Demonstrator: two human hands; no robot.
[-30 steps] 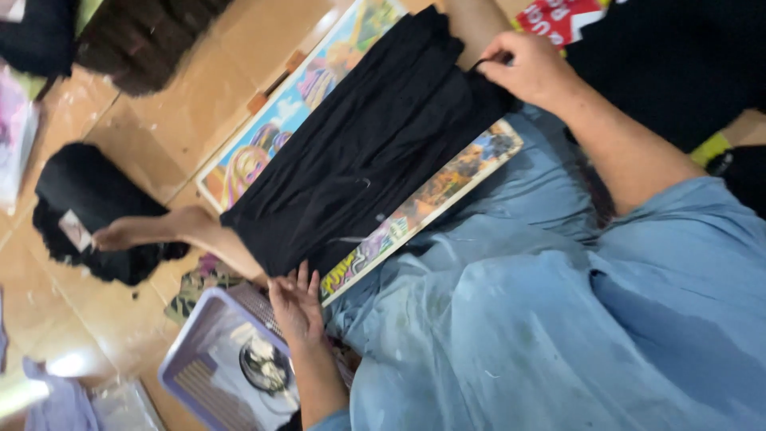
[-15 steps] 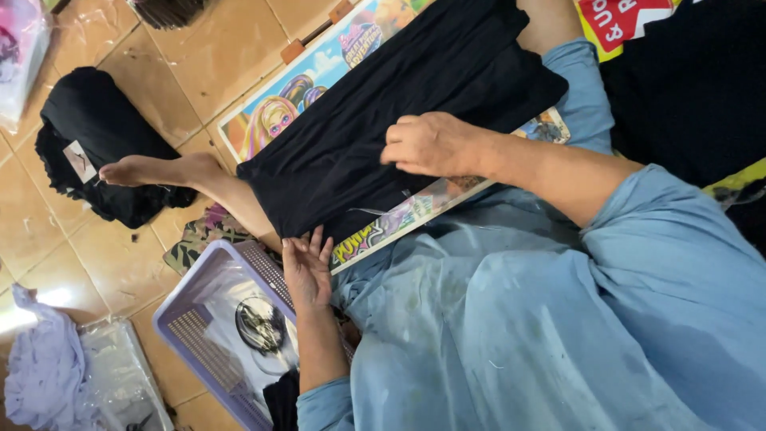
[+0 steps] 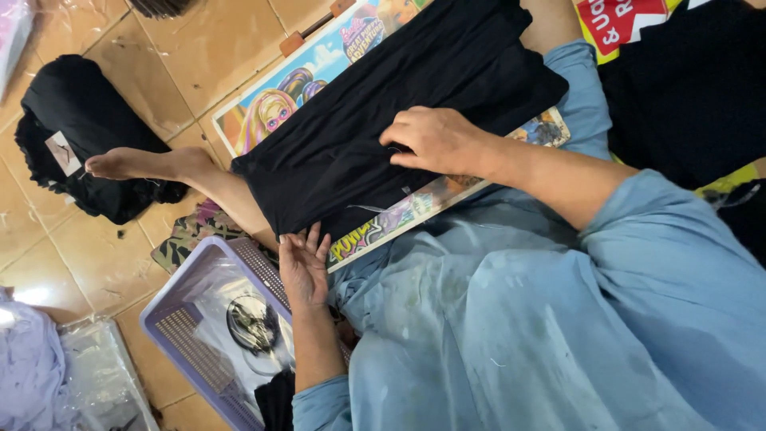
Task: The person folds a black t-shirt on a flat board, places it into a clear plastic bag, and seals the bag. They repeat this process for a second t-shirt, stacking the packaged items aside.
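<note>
A black garment (image 3: 383, 120) lies spread over a colourful cartoon-printed board (image 3: 271, 108) across my lap. My right hand (image 3: 435, 140) rests on the middle of the garment, fingers curled down into the cloth. My left hand (image 3: 303, 267) lies flat with fingers apart at the near edge of the board, its fingertips touching the garment's hem. My bare foot (image 3: 132, 164) stretches out to the left past the board.
A lilac plastic basket (image 3: 171, 331) holding clear-wrapped items sits by my left hand. A folded black garment with a tag (image 3: 72, 128) lies on the tiled floor by the foot. Pale purple cloth (image 3: 28, 375) and more dark cloth (image 3: 686, 88) lie around.
My right hand has come from the far end of the garment to its middle, bringing cloth along. My left hand stays at the near edge. The view has moved closer.
</note>
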